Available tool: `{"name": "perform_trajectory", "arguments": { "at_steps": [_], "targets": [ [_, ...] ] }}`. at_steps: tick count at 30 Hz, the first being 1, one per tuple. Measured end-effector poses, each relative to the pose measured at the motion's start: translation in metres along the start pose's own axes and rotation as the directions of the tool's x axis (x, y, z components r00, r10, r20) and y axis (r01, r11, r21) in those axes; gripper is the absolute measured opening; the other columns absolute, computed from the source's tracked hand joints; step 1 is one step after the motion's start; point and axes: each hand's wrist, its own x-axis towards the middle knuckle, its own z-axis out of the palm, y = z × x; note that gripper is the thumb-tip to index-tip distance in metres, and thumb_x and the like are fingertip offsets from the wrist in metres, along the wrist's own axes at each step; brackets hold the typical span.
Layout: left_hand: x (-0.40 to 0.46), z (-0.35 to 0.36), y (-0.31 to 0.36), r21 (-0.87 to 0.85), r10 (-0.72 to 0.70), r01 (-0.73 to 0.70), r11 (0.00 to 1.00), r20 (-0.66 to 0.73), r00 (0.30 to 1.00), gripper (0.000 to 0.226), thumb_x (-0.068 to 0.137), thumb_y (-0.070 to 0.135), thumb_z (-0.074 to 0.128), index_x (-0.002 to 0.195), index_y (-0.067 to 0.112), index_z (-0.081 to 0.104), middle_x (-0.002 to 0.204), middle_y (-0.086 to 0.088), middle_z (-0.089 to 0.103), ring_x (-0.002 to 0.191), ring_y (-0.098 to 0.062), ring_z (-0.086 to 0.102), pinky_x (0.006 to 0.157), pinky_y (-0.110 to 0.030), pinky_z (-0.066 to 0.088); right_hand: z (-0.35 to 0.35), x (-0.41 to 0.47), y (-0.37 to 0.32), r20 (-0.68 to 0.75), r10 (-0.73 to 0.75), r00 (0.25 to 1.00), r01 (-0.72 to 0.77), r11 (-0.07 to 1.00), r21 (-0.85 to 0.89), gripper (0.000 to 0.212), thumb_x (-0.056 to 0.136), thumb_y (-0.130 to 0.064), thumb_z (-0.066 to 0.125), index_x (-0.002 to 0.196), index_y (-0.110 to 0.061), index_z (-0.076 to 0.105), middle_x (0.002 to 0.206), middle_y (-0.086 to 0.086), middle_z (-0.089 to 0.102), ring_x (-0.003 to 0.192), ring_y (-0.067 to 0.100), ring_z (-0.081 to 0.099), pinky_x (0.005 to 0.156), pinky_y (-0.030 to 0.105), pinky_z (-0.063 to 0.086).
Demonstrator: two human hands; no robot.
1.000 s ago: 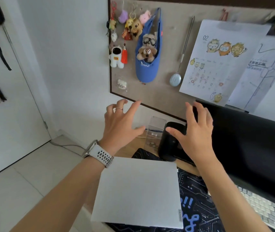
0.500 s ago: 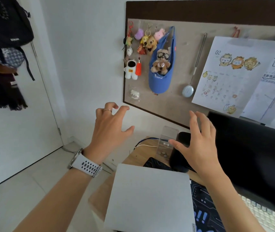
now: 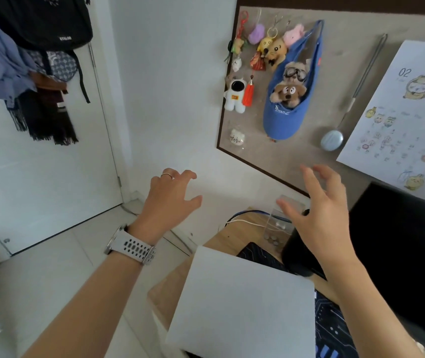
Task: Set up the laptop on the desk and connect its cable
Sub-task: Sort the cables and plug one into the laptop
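Note:
A closed silver laptop lies flat on the left end of the wooden desk, partly over a dark patterned desk mat. A white cable and a blue cable trail over the desk's far left corner. My left hand hovers in the air past the desk's left edge, fingers loosely spread, holding nothing. My right hand hovers above the far end of the laptop, fingers spread and empty. Neither hand touches the laptop.
A black monitor stands at the right. A black rounded device and a clear plastic box with coins sit behind the laptop. A pinboard with plush toys and a calendar hangs on the wall. A white door with hung clothes is on the left.
The view has swung left and up, showing more of the door and the desk's left edge. Both hands stay raised and empty, with the fingers curling a little more.

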Motion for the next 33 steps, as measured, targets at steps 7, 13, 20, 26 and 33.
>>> {"name": "perform_trajectory", "arguments": {
  "at_steps": [7, 13, 20, 26, 33],
  "targets": [
    [0.022, 0.018, -0.041, -0.014, -0.063, 0.064, 0.998, 0.018, 0.998, 0.050, 0.083, 0.037, 0.065, 0.130, 0.027, 0.050, 0.130, -0.011, 0.044, 0.113, -0.034, 0.041, 0.099, -0.037, 0.039, 0.055, 0.018, -0.019, 0.084, -0.044, 0.996, 0.043, 0.999, 0.010, 0.069, 0.074, -0.037, 0.074, 0.133, -0.012, 0.050, 0.135, 0.014, 0.044, 0.119, 0.033, 0.046, 0.086, 0.033, 0.040],
    [0.077, 0.032, -0.094, -0.100, -0.031, 0.044, 0.994, 0.127, 0.991, 0.047, 0.084, 0.035, 0.064, 0.128, 0.025, 0.050, 0.127, -0.011, 0.042, 0.116, -0.033, 0.040, 0.100, -0.037, 0.037, 0.119, 0.038, -0.041, 0.144, -0.046, 0.989, 0.052, 0.998, -0.041, 0.067, 0.074, -0.035, 0.076, 0.132, -0.013, 0.052, 0.134, 0.015, 0.046, 0.119, 0.033, 0.046, 0.080, 0.033, 0.043],
    [0.151, 0.060, -0.152, -0.113, 0.105, -0.074, 0.991, 0.308, 0.946, 0.045, 0.085, 0.035, 0.061, 0.126, 0.021, 0.050, 0.122, -0.011, 0.047, 0.122, -0.029, 0.038, 0.099, -0.035, 0.026, 0.188, 0.044, -0.064, 0.195, 0.050, 0.979, -0.027, 0.993, -0.118, 0.058, 0.073, -0.032, 0.077, 0.124, -0.013, 0.059, 0.130, 0.016, 0.048, 0.117, 0.033, 0.047, 0.073, 0.031, 0.042],
    [0.184, 0.111, -0.155, -0.164, 0.172, -0.111, 0.980, 0.427, 0.888, 0.041, 0.085, 0.030, 0.061, 0.123, 0.016, 0.051, 0.100, -0.004, 0.046, 0.121, -0.025, 0.040, 0.099, -0.035, 0.025, 0.215, 0.030, -0.054, 0.260, 0.171, 0.950, -0.125, 0.975, -0.182, 0.055, 0.074, -0.027, 0.078, 0.125, -0.018, 0.059, 0.128, 0.011, 0.045, 0.112, 0.029, 0.044, 0.074, 0.031, 0.041],
    [0.197, 0.188, -0.149, -0.116, 0.193, -0.155, 0.981, 0.528, 0.827, 0.035, 0.087, 0.023, 0.057, 0.121, 0.014, 0.052, 0.116, -0.006, 0.057, 0.122, -0.022, 0.040, 0.100, -0.036, 0.026, 0.241, 0.017, -0.029, 0.377, 0.198, 0.905, -0.123, 0.969, -0.213, 0.055, 0.070, -0.021, 0.080, 0.121, -0.017, 0.061, 0.120, 0.012, 0.049, 0.104, 0.033, 0.049, 0.065, 0.038, 0.051]
  ]
}}
